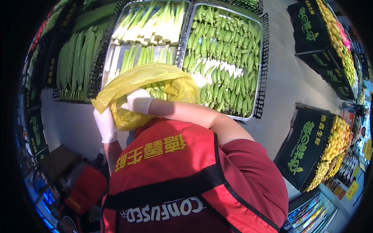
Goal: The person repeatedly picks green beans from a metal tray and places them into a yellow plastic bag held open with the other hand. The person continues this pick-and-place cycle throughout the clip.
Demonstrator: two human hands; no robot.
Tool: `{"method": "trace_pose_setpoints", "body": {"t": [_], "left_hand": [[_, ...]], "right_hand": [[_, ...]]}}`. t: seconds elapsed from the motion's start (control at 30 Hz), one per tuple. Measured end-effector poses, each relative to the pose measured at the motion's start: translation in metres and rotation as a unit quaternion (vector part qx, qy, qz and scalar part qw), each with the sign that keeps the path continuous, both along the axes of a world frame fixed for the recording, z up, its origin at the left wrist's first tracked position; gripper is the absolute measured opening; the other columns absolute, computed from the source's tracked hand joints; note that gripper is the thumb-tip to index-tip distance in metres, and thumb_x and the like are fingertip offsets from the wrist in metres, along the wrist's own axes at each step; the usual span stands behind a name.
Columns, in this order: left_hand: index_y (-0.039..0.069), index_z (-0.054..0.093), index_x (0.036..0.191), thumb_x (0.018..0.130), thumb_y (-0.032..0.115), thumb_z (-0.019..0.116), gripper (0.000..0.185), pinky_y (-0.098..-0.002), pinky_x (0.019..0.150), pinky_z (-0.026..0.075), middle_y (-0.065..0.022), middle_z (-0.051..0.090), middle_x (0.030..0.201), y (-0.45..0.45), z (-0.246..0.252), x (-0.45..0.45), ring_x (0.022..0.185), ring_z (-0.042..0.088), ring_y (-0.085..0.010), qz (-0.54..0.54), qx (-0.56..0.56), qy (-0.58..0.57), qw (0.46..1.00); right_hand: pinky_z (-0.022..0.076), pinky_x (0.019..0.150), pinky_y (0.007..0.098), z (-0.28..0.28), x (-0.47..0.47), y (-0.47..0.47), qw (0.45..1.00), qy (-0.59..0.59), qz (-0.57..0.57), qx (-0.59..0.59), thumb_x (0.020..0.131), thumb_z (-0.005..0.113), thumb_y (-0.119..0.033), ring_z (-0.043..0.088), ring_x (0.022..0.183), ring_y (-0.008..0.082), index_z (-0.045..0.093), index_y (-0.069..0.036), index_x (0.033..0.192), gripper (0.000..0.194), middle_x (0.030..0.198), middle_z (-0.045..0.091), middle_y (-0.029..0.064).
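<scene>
A crumpled, translucent yellow plastic bag (145,74) is spread in front of my chest, its mouth gaping. My left hand (105,123), in a white glove, grips the bag's left edge; the film hides its fingertips. Also gloved in white, my right hand (139,101) reaches across into the bag's mouth and is closed on the film, its fingers partly covered. Green okra (156,89) shows between the folds; whether it lies inside the bag or beneath it, I cannot tell. Beyond the bag is a metal tray (107,62) of pale-based green stalks (158,24).
Rows of okra (224,43) fill a metal tray (253,115) at the right. Long ridged gourds (77,62) lie in a left-hand display. Fruit stands (309,145) with dark, lettered covers line the right. Behind me at the left is a person in red (87,186).
</scene>
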State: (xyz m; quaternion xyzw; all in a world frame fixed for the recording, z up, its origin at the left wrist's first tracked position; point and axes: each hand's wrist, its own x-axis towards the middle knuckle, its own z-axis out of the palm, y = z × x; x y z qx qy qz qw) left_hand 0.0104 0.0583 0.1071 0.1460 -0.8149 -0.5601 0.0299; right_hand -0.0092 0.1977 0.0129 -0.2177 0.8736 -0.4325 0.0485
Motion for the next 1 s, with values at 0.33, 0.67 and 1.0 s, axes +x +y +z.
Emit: {"method": "trace_pose_setpoints", "body": {"t": [0.33,0.67,1.0], "left_hand": [[0.000,0.065,0.112,0.095,0.026,0.061,0.032,-0.0253,0.073,0.047,-0.0018,0.067,0.097,-0.012,0.007,0.007,0.083,0.058,-0.0089,-0.150,0.061,0.072,0.984],[0.000,0.068,0.108,0.090,0.012,0.067,0.021,-0.0219,0.064,0.045,0.0026,0.063,0.087,-0.009,-0.003,0.011,0.075,0.054,-0.0045,-0.026,0.083,0.001,0.996],[0.000,0.065,0.110,0.090,0.018,0.069,0.027,-0.0216,0.065,0.045,0.0029,0.062,0.086,-0.006,0.013,0.023,0.074,0.051,-0.0037,-0.033,0.103,-0.021,0.994]], "right_hand": [[0.0539,0.081,0.0419,-0.002,-0.007,0.060,0.991,-0.111,-0.048,0.057,0.094,0.054,-0.047,0.068,0.092,0.0337,0.070,-0.017,0.113,0.039,0.100,0.071,0.0149],[0.0525,0.071,0.0474,0.006,0.014,0.048,0.956,-0.095,0.164,0.223,0.087,0.065,-0.031,0.066,0.078,0.0373,0.070,-0.010,0.090,0.021,0.081,0.067,0.0180],[0.0528,0.067,0.0472,0.001,0.018,0.031,0.980,-0.019,0.140,0.143,0.090,0.061,-0.026,0.067,0.076,0.0361,0.066,-0.012,0.106,0.022,0.082,0.068,0.0164]]}}
